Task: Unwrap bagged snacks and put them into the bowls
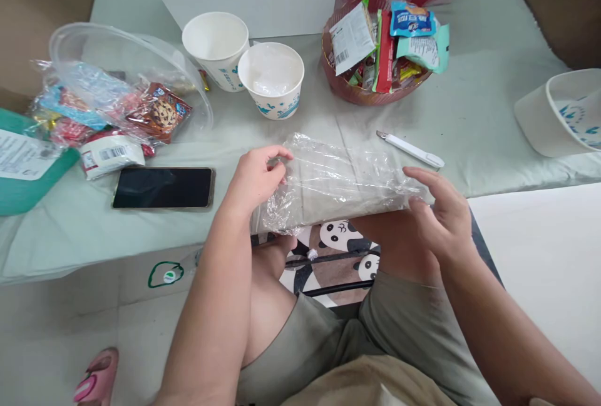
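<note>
Between the half-curled left hand [257, 177] and loosely spread, empty right hand [444, 219], the clear plastic bag [340, 174] stretches lengthwise left-to-right; can't tell if left's actually pinching it.

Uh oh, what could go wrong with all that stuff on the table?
The white cutter lies close to the right hand, which might get nicked if the blade is out; I can't tell. The clear plastic reaches the front edge of the table, so it could slide off. The phone lies near that edge too and might get knocked down.
</note>
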The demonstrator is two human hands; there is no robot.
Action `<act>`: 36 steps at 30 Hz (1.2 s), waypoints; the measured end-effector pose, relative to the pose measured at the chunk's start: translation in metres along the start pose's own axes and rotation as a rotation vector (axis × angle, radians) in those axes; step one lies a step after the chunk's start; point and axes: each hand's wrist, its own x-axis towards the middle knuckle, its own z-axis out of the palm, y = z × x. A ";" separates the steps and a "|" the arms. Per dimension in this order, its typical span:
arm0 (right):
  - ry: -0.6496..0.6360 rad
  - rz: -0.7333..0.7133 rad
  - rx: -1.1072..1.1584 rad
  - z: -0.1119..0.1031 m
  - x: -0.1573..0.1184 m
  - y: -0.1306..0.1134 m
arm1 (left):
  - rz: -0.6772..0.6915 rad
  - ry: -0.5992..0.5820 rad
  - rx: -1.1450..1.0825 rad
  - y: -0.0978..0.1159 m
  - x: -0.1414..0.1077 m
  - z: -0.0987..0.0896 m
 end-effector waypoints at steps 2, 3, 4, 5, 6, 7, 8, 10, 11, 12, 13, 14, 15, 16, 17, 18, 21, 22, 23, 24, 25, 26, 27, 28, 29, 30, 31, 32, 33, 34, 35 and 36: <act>-0.074 -0.046 0.006 0.001 0.001 -0.002 | 0.051 -0.004 -0.022 0.000 0.000 0.001; -0.102 -0.073 -0.011 0.002 0.001 -0.003 | 0.076 -0.004 -0.034 0.000 0.000 0.001; -0.114 -0.097 -0.034 0.004 0.001 -0.003 | 0.092 -0.005 -0.042 0.000 0.001 0.001; -0.107 -0.110 -0.052 0.006 0.001 -0.004 | 0.099 -0.005 -0.046 0.000 0.001 0.001; -0.086 -0.106 -0.050 0.007 0.001 -0.004 | 0.102 -0.005 -0.046 0.000 0.001 0.002; -0.056 -0.084 -0.023 0.009 0.000 -0.004 | 0.103 -0.003 -0.045 -0.001 0.001 0.002; -0.022 -0.044 0.025 0.010 0.000 -0.005 | 0.104 -0.001 -0.043 -0.002 0.002 0.002; 0.058 0.092 0.136 0.011 0.000 -0.006 | 0.105 0.004 -0.031 -0.004 0.003 0.002; 0.104 0.180 0.186 0.011 0.001 -0.006 | 0.105 0.009 -0.017 -0.005 0.003 0.002; 0.145 0.277 0.230 0.011 0.002 -0.007 | 0.106 0.015 0.006 -0.006 0.003 0.001; 0.182 0.377 0.267 0.011 0.004 -0.008 | 0.108 0.026 0.037 -0.006 0.003 0.000; 0.213 0.477 0.301 0.011 0.006 -0.008 | 0.111 0.041 0.072 -0.005 0.002 -0.002; 0.237 0.566 0.331 0.012 0.008 -0.009 | 0.119 0.049 0.103 -0.004 0.001 -0.004; 0.261 0.636 0.351 0.012 0.011 -0.009 | 0.134 0.043 0.125 -0.002 -0.001 -0.007; 0.281 0.685 0.357 0.013 0.013 -0.009 | 0.158 0.011 0.137 -0.001 -0.003 -0.009; 0.297 0.712 0.356 0.014 0.014 -0.009 | 0.192 -0.045 0.141 0.002 -0.005 -0.012; 0.334 0.720 0.363 0.016 0.017 -0.010 | 0.301 -0.277 0.137 0.006 -0.012 -0.018; 0.344 0.723 0.386 0.017 0.017 -0.010 | 0.318 -0.334 0.134 0.007 -0.014 -0.019; 0.360 0.727 0.413 0.018 0.018 -0.010 | 0.324 -0.373 0.128 0.007 -0.015 -0.019; 0.381 0.732 0.437 0.018 0.019 -0.010 | 0.324 -0.400 0.121 0.006 -0.015 -0.019; 0.404 0.741 0.458 0.019 0.020 -0.010 | 0.322 -0.420 0.113 0.006 -0.014 -0.018; 0.426 0.750 0.477 0.019 0.021 -0.009 | 0.323 -0.433 0.103 0.005 -0.014 -0.018; 0.453 0.756 0.494 0.020 0.023 -0.008 | 0.327 -0.444 0.087 0.005 -0.013 -0.018; 0.482 0.763 0.511 0.020 0.025 -0.006 | 0.334 -0.455 0.054 0.004 -0.012 -0.018; 0.511 0.767 0.529 0.020 0.026 -0.004 | 0.342 -0.461 0.004 0.004 -0.011 -0.019; 0.538 0.768 0.548 0.021 0.028 -0.002 | 0.352 -0.466 -0.051 0.004 -0.011 -0.020; 0.563 0.766 0.563 0.021 0.029 0.001 | 0.367 -0.469 -0.098 0.005 -0.011 -0.020; 0.582 0.760 0.575 0.022 0.030 0.003 | 0.383 -0.472 -0.124 0.006 -0.011 -0.020; 0.595 0.753 0.579 0.022 0.031 0.006 | 0.395 -0.475 -0.117 0.007 -0.012 -0.019; 0.601 0.747 0.580 0.023 0.031 0.007 | 0.398 -0.474 -0.076 0.007 -0.013 -0.017; 0.604 0.741 0.577 0.023 0.032 0.008 | 0.396 -0.463 -0.010 0.008 -0.014 -0.014; 0.602 0.738 0.573 0.023 0.031 0.008 | 0.389 -0.438 0.060 0.009 -0.015 -0.010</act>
